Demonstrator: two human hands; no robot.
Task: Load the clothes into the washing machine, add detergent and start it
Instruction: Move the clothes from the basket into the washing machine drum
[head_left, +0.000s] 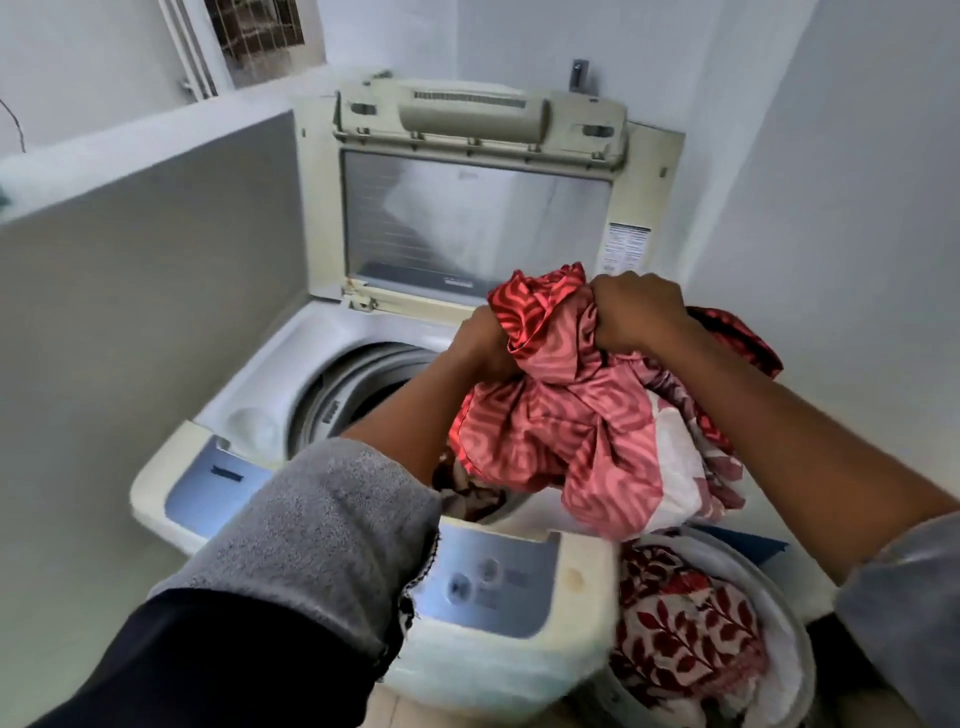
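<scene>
White basket (797, 623) stands nearest to us at the lower right, with leaf-printed clothes (691, 639) in it, just beside the panel (488, 582). Above the panel we hold a red cloth (571, 415): our left hand (483, 338) and right hand (636, 312) both clench its top, and it hangs down from them, its lower end over the front rim. The open drum (358, 379) lies below and to the left of the hands, and the left hand is nearer to it. We judge the cloth must go left and down. Behind, the lid (467, 228) stands upright, so the way is free.
</scene>
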